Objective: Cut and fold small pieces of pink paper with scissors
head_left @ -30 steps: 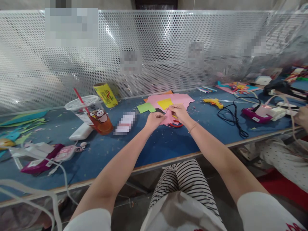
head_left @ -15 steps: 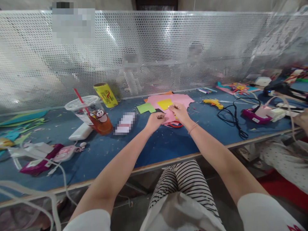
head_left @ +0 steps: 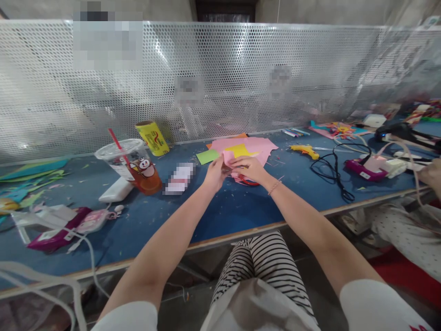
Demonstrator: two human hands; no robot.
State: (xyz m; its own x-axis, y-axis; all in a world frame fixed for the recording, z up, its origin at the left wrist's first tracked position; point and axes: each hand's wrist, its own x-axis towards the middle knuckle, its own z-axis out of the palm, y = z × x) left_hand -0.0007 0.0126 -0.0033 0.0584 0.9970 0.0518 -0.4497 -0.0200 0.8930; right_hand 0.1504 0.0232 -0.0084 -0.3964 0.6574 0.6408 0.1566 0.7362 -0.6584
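A small pink paper piece [head_left: 228, 157] is held up between my two hands, above the blue table. My left hand [head_left: 216, 173] grips its lower left side. The fingers of my right hand [head_left: 248, 167] are pressed together at its right side, close to my left hand. Behind them lie a large pink sheet [head_left: 263, 145], a yellow paper [head_left: 237, 149] and, to the left, a green paper [head_left: 206, 156]. Red scissor handles [head_left: 251, 183] show partly under my right hand.
A drink cup with a red straw [head_left: 143, 170], a yellow roll [head_left: 153, 138] and a white box [head_left: 116, 189] stand left. On the right are a yellow glue gun [head_left: 305, 151], a black cable [head_left: 332, 172] and a purple power strip [head_left: 365, 170]. A mesh panel [head_left: 227, 82] rises behind.
Both hands have come together, and the pink piece now stands up between them. My right hand has moved slightly lower and turned across toward my left hand.
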